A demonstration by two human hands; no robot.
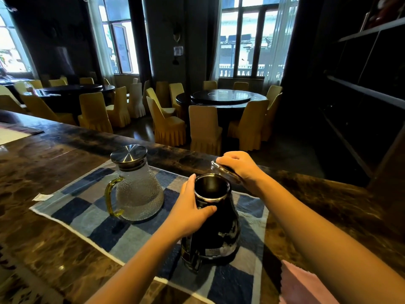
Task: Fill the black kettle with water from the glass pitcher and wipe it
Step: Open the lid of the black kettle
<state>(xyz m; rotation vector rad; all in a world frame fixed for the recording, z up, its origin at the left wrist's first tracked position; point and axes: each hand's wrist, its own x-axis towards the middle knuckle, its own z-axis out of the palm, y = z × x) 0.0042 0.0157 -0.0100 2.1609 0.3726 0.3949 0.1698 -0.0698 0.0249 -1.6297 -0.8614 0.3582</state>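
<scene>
The black kettle stands upright on a blue checked towel, its mouth uncovered. My left hand grips the kettle's neck from the left, thumb across the front. My right hand holds the kettle's glass lid just behind and right of the mouth, tilted above the counter. The glass pitcher, textured, with a steel lid and a yellow-green handle, stands on the towel to the left and holds water in its lower part.
A dark marble counter carries everything. A pink cloth lies at the front right edge. A small white paper scrap sits left of the towel. Beyond the counter are round tables with yellow-covered chairs.
</scene>
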